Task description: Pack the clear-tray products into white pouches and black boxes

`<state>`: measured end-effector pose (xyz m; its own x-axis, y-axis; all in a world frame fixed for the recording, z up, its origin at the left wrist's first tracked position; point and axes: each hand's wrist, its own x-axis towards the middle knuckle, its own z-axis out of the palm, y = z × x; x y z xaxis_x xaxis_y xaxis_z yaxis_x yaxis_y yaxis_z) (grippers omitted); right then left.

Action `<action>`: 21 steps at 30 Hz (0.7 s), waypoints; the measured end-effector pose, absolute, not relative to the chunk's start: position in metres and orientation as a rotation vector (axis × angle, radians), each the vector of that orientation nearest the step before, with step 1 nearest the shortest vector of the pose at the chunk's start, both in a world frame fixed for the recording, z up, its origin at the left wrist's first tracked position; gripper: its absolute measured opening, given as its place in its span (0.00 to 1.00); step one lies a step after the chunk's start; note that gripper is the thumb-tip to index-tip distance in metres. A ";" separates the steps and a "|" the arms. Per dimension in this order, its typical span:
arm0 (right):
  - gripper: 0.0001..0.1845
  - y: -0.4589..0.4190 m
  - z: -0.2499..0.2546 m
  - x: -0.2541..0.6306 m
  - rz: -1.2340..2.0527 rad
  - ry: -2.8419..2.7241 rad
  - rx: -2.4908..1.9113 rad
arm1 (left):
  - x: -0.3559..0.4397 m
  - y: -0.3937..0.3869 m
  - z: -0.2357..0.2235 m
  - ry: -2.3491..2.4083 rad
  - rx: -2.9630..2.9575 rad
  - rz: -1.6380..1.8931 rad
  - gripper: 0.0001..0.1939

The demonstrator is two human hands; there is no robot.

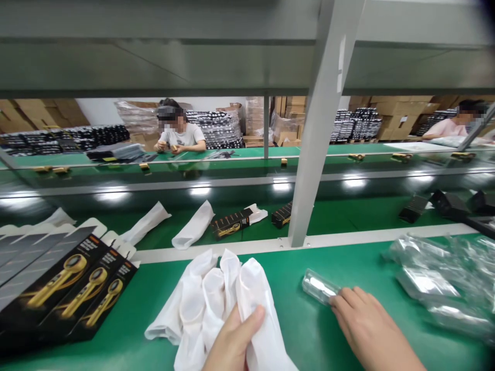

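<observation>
My left hand [237, 337] is closed around a white wrapped item [261, 309], a translucent sleeve with a rounded end, thumb across its front. Beside it on the green table lie several more white sleeves [191, 304], bunched together with rounded ends upward. To the right, my right hand [361, 319] has its fingers bent over one end of a small clear plastic piece [319, 286], perhaps a tray or bottle. A pile of similar clear plastic packaging [433, 288] lies farther right.
Several black printed boxes [93, 288] stand in a row at left. Past a metal rail [216, 252], a belt [255, 234] carries white sleeves and boxes. A slanted metal post [317, 154] rises ahead under an overhead shelf [154, 62]. Two people [180, 131] sit across.
</observation>
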<state>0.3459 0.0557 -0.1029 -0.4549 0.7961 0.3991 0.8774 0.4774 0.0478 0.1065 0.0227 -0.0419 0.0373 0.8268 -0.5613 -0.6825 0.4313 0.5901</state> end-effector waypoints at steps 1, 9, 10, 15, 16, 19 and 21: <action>0.10 0.057 -0.102 0.349 -0.347 -2.419 -1.415 | 0.107 0.023 -0.043 0.986 0.181 1.173 0.34; 0.10 0.073 -0.096 0.364 -0.181 -2.417 -1.479 | 0.114 0.028 -0.053 0.948 0.251 1.214 0.41; 0.11 0.075 -0.093 0.367 -0.123 -2.398 -1.491 | 0.115 0.029 -0.056 0.958 0.262 1.233 0.43; 0.09 0.072 -0.059 0.368 0.030 -2.181 -1.489 | 0.121 0.032 -0.070 1.028 0.351 1.315 0.47; 0.09 0.068 -0.053 0.361 -0.011 -2.161 -1.453 | 0.123 0.033 -0.072 1.040 0.362 1.330 0.46; 0.08 0.053 -0.047 0.324 -0.056 -2.227 -1.272 | 0.127 0.032 -0.074 1.077 0.408 1.360 0.42; 0.10 0.042 -0.055 0.292 -0.091 -2.303 -1.114 | 0.128 0.030 -0.075 1.051 0.423 1.303 0.41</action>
